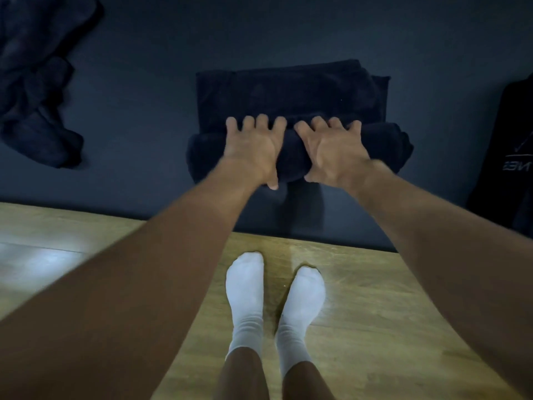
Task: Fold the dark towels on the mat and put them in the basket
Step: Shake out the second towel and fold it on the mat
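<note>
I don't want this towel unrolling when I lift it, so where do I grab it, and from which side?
Likely the thick roll at the near edge, from the near side, as the left hand and right hand sit now: fingers over the top, thumbs under. The flat part beyond is loose and would sag.

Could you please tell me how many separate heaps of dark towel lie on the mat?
2. One towel, partly rolled, lies centrally under the left hand and right hand; one crumpled heap lies far left, perhaps several towels. The lettered dark item at right is unclear.
</note>
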`<state>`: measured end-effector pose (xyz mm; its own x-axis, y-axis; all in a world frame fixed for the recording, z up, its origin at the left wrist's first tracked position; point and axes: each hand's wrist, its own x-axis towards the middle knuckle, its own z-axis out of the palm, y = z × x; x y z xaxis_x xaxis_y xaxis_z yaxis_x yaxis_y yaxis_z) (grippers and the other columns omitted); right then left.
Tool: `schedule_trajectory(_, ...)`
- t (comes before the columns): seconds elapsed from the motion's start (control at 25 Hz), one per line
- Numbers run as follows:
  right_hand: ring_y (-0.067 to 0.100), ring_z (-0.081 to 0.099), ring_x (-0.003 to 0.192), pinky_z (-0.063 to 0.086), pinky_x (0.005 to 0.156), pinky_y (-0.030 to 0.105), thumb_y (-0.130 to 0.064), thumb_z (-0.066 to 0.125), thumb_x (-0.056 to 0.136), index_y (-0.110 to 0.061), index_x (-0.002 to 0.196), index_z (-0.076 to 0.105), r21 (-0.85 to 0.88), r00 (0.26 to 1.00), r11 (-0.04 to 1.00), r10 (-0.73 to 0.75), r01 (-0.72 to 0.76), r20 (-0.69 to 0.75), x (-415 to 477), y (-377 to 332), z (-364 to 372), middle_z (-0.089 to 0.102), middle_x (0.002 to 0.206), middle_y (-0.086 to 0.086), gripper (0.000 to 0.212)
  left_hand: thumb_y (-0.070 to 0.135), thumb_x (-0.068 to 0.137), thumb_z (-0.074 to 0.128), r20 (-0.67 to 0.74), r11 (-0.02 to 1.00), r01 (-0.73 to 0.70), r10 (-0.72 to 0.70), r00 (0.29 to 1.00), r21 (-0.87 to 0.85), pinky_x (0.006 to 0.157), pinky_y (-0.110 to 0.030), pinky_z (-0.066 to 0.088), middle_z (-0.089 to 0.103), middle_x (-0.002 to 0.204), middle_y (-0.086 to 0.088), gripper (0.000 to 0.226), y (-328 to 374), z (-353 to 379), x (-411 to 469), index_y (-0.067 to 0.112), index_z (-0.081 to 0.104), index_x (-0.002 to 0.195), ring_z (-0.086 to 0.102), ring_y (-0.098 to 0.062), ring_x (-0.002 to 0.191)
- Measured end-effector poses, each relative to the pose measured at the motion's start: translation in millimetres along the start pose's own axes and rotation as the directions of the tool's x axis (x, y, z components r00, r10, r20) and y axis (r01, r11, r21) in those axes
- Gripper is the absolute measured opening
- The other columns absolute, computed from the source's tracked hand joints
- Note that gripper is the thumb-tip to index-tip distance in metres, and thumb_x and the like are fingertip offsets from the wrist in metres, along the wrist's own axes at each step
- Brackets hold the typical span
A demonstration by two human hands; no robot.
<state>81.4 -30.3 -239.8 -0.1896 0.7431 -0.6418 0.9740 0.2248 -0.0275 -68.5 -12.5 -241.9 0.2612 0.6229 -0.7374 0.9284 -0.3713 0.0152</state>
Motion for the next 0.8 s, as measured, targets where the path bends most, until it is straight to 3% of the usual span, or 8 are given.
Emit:
schedule_trajectory(0.08, 0.028, 0.051, 0.115, 0.041, 0.098, 0.052, -0.034, 0.084, 0.065, -0.023, 0.14, 0.038, 0.154, 0.973, 0.988, -0.061, 0.027, 0.225, 20, 7, -21, 0.053, 0.122, 0.0, 0.088, 0.039, 0.068, 0.084, -0.26, 0.99, 0.033, 0.004, 0.966, 0.138, 0.115, -0.057, 0.021, 0.038, 0.142, -0.018, 0.114, 20, 30, -21, 0.014, 0.01, 0.151, 0.039, -0.036, 0.13)
schedule_trajectory(0.2, 0.021, 0.057, 0.107, 0.047, 0.098, 0.047, -0.033, 0.089, 0.054, -0.029, 0.127, 0.052, 0.296, 0.892, 0.953, -0.087, -0.054, 0.444, 32, 20, -40, 0.06, 0.119, -0.008, 0.082, 0.037, 0.07, 0.08, -0.239, 0.997, -0.043, 0.057, 0.969, 0.066, 0.107, -0.051, 0.03, 0.051, 0.127, -0.011, 0.09, 13, 14, -9, 0.014, 0.029, 0.141, 0.048, -0.03, 0.115)
schedule_trajectory(0.32, 0.027, 0.045, 0.125, 0.026, 0.111, 0.055, -0.034, 0.085, 0.059, -0.033, 0.139, 0.039, 0.27, 0.972, 0.957, 0.044, -0.107, 0.231, 23, 9, -33, 0.051, 0.131, -0.003, 0.092, 0.04, 0.064, 0.081, 0.003, 0.974, -0.156, 0.159, 0.987, -0.166, 0.092, -0.041, 0.036, 0.058, 0.108, 0.0, 0.071, -16, -28, 24, 0.018, 0.046, 0.122, 0.052, -0.024, 0.098)
schedule_trajectory(0.4, 0.03, 0.031, 0.138, 0.013, 0.115, 0.058, -0.044, 0.082, 0.065, -0.028, 0.152, 0.016, 0.115, 0.995, 0.989, 0.094, -0.095, 0.019, 9, -6, -15, 0.034, 0.148, 0.004, 0.11, 0.039, 0.059, 0.085, 0.211, 0.959, -0.115, 0.173, 0.962, -0.259, 0.093, -0.042, 0.044, 0.056, 0.108, 0.004, 0.073, -25, -52, 39, 0.021, 0.05, 0.12, 0.054, -0.023, 0.101)
schedule_trajectory(0.48, 0.032, 0.034, 0.135, 0.017, 0.114, 0.058, -0.049, 0.082, 0.065, -0.025, 0.151, 0.017, 0.04, 0.992, 0.994, 0.109, -0.106, -0.06, 8, -13, -10, 0.036, 0.146, 0.006, 0.11, 0.041, 0.058, 0.088, 0.257, 0.972, -0.066, 0.125, 0.958, -0.225, 0.102, -0.048, 0.041, 0.054, 0.121, 0.002, 0.083, -18, -57, 39, 0.022, 0.048, 0.127, 0.052, -0.026, 0.113)
schedule_trajectory(0.56, 0.031, 0.046, 0.121, 0.029, 0.106, 0.057, -0.043, 0.083, 0.065, -0.022, 0.137, 0.034, 0.064, 0.997, 0.995, 0.074, -0.073, -0.004, 22, -10, -24, 0.049, 0.131, 0.004, 0.089, 0.045, 0.059, 0.088, 0.06, 0.994, -0.001, 0.008, 0.998, -0.106, 0.111, -0.054, 0.026, 0.048, 0.137, -0.007, 0.1, -6, -40, 27, 0.019, 0.036, 0.14, 0.043, -0.031, 0.128)
schedule_trajectory(0.68, 0.022, 0.054, 0.102, 0.042, 0.098, 0.051, -0.045, 0.087, 0.05, -0.026, 0.114, 0.048, 0.188, 0.955, 0.98, 0.01, -0.069, 0.298, 42, 8, -52, 0.057, 0.108, -0.006, 0.078, 0.04, 0.069, 0.083, -0.294, 0.999, 0.043, -0.033, 0.955, 0.026, 0.116, -0.057, 0.015, 0.04, 0.142, -0.017, 0.108, 22, -4, -3, 0.011, 0.018, 0.15, 0.036, -0.036, 0.133)
schedule_trajectory(0.8, 0.023, 0.058, 0.1, 0.046, 0.092, 0.043, -0.051, 0.089, 0.042, -0.034, 0.112, 0.053, 0.303, 0.905, 0.943, -0.005, -0.137, 0.424, 41, 17, -59, 0.061, 0.111, -0.008, 0.081, 0.041, 0.067, 0.081, -0.22, 0.997, -0.061, 0.072, 0.973, 0.052, 0.11, -0.05, 0.025, 0.052, 0.128, -0.011, 0.089, 16, -17, 9, 0.012, 0.035, 0.138, 0.045, -0.03, 0.119)
